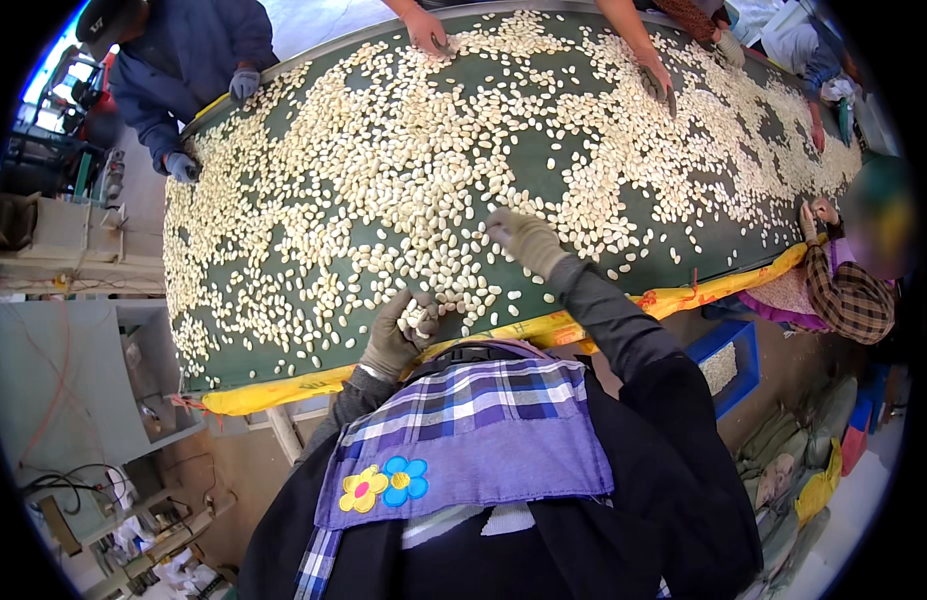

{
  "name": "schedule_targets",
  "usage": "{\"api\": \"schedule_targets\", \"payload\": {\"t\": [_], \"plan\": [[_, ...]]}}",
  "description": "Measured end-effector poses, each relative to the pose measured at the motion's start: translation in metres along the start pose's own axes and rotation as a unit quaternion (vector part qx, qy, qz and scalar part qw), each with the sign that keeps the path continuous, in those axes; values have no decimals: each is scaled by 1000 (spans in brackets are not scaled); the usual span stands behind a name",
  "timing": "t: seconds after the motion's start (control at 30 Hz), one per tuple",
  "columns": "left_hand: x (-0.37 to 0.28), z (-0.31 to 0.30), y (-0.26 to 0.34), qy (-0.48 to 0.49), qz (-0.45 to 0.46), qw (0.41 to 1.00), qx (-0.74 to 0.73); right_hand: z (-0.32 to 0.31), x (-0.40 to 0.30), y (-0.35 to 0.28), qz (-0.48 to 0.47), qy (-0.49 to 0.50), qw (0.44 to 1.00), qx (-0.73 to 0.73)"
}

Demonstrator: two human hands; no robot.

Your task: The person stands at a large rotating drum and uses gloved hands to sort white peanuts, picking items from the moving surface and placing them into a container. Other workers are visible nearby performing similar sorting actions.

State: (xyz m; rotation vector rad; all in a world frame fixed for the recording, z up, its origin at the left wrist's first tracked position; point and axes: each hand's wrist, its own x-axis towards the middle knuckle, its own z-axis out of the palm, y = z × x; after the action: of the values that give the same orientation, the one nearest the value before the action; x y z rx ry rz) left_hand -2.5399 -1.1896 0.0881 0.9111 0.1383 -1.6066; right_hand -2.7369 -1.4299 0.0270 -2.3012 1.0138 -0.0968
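White beans point(403, 187) lie scattered over a dark green conveyor belt point(538, 161) in front of me. My left hand point(403, 330), in a grey-brown work glove, is cupped around several white beans point(416, 315) at the near edge of the belt. Farther out and to the right, my gloved right hand point(527, 238) reaches low over the belt beside the beans. Its fingertips are blurred, so whether they pinch a bean is unclear.
Yellow plastic sheeting point(621, 309) wraps the near edge. Co-workers' hands point(426, 30) work across the far side, and a person in checked sleeves point(846, 296) sits at the right. A blue crate point(745, 367) holding pale beans and several sacks point(778, 450) are on the floor.
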Motion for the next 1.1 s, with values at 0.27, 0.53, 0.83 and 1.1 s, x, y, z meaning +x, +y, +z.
{"api": "schedule_targets", "payload": {"t": [0.27, 0.53, 0.83, 1.1], "plan": [[6, 3, -17, -47, 9, 999, 1, -15, 26, -57, 38, -216, 959, -177], [19, 16, -30, -70, -26, 996, -48, -54, -41, 9, 111, -114, 684, 712], [40, 36, -46, -94, -38, 995, -2, -84, -37, 133, 210, 94, 971, -69], [38, 56, -59, -61, -7, 998, 20, -112, -14, 102, 169, -81, 960, -209]]}}
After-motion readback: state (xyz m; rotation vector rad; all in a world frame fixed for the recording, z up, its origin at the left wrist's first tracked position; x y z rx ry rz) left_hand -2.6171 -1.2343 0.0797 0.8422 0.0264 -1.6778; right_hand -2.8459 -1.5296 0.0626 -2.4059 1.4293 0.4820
